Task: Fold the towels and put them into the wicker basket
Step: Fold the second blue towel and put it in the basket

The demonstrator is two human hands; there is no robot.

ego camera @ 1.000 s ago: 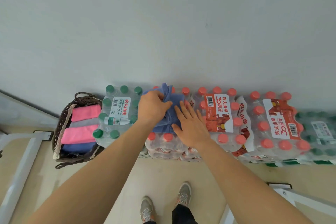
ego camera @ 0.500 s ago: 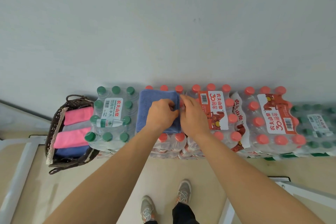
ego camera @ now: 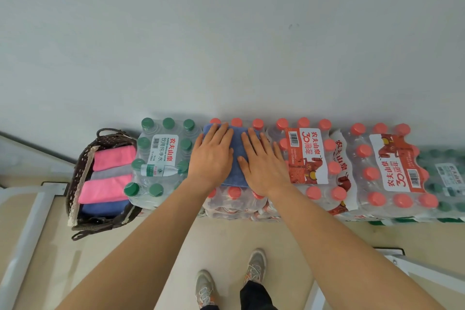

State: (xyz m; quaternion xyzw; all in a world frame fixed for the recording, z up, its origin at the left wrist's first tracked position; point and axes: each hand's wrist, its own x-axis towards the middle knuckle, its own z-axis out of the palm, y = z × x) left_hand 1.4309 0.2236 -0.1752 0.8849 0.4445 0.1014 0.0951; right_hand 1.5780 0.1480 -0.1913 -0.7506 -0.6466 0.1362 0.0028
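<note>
While I am pressing my left hand (ego camera: pixel 211 158) and right hand (ego camera: pixel 261 166) flat, fingers straight, on the folded blue towel (ego camera: pixel 236 145), it is lying right of the wicker basket (ego camera: pixel 75 184), my left nearer.

I think I am in a storeroom. Packs of water bottles, some with red caps (ego camera: pixel 309 158) and some with green caps (ego camera: pixel 163 156), sit wrapped in plastic in a long row against a bare grey wall (ego camera: pixel 226 33). The floor (ego camera: pixel 226 241) is plain, with white metal frames (ego camera: pixel 25 234) at its sides.
</note>
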